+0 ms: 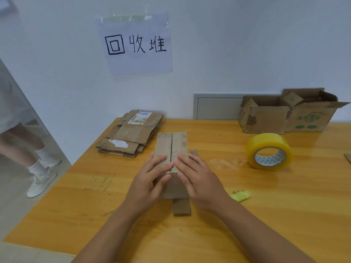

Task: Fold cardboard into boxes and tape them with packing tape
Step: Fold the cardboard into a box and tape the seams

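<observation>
Both the left hand (150, 174) and right hand (195, 175) press flat-fingered on the small box (171, 147), flaps meeting lengthwise. The tape roll (269, 151) lies rightward, nearer the right hand

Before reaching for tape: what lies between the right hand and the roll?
Head view: a crumpled clear tape scrap on bare table, between right hand and tape roll.

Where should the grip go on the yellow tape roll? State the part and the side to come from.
Take the tape roll by its yellow outer band, coming from above with the right hand, which is nearer. It stands on its rim with the open core facing the person, so thumb and fingers can span its flat faces, or hook through the core.
</observation>
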The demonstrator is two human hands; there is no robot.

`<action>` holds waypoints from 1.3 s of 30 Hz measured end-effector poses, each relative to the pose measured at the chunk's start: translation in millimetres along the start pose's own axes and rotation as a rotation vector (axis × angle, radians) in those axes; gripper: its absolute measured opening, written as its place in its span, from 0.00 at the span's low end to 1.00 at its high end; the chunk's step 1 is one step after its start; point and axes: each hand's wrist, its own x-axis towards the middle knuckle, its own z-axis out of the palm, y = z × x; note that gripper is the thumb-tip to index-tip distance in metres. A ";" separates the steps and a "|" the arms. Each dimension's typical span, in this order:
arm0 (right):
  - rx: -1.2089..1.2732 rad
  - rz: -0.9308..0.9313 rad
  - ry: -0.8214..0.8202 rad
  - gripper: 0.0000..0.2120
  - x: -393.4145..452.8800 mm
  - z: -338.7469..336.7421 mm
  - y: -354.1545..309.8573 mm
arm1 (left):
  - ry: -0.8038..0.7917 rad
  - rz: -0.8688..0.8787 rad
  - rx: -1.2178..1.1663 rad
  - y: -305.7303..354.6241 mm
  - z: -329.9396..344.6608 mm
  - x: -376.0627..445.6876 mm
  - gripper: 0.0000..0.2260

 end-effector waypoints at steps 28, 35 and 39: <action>-0.646 0.660 -0.480 0.24 35.3 -136.8 149.3 | -0.013 0.305 0.463 32.3 101.3 80.1 0.12; -0.468 0.664 -0.337 0.21 20.2 -150.2 163.2 | -0.630 -0.153 0.485 34.0 155.5 101.8 0.17; -0.187 0.734 -0.189 0.14 7.2 -159.5 173.1 | -0.603 -0.267 0.450 26.1 163.6 105.4 0.13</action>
